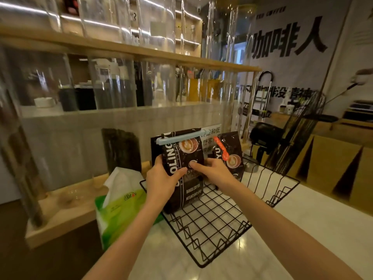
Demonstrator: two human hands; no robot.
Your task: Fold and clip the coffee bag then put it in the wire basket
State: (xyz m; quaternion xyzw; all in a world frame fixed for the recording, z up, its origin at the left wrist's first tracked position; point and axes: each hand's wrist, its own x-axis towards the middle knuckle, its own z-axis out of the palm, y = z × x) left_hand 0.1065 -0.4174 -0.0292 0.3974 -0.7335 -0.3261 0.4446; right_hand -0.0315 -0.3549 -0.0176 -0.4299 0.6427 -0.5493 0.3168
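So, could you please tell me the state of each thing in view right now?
Coffee bag: upright, top clipped, bottom in basket, held by both hands.
Blue clip: shut across bag top.
Basket: on counter, holds two bags.
Second bag: upright, red clip on.
Left hand: gripping bag.
Right hand: gripping bag.

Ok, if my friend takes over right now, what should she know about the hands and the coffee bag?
Left hand: gripping the coffee bag on its left side.
Right hand: fingers on the bag's front and right edge.
Bag: upright, its bottom inside the wire basket, top folded and shut with the blue clip.
A second bag with an orange clip already stands in the basket.
Done: fold, clip.
Left: settle the bag, let go.
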